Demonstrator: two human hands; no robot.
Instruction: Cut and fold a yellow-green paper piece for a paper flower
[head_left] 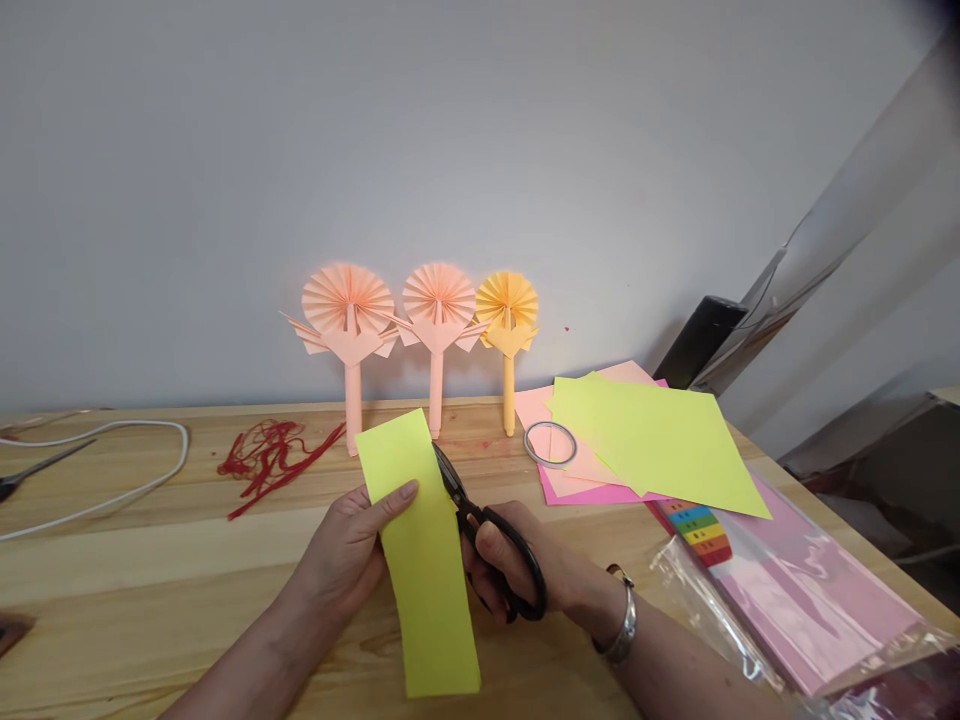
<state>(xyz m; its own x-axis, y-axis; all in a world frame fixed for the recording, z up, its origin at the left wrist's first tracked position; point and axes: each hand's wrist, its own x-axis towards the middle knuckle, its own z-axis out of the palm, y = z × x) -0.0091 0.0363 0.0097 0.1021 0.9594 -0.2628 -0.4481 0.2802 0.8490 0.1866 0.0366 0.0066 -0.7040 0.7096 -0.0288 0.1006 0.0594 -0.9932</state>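
A plain grey-blue wall rises behind a light wood-grain surface. Against the wall stand three pleated paper fans on stalks: two pink and one orange. Left of centre lies tangled red string, with a white cord farther left. To the right, a thin ring rests partly on loose yellow-green, peach and magenta sheets, beside a plastic-wrapped pink paper pack. In the centre, a yellow-green strip is pinched between thumb and fingers of the left hand. The right hand, its fingers curled through the handles, grips black scissors, blades at the strip's right edge.
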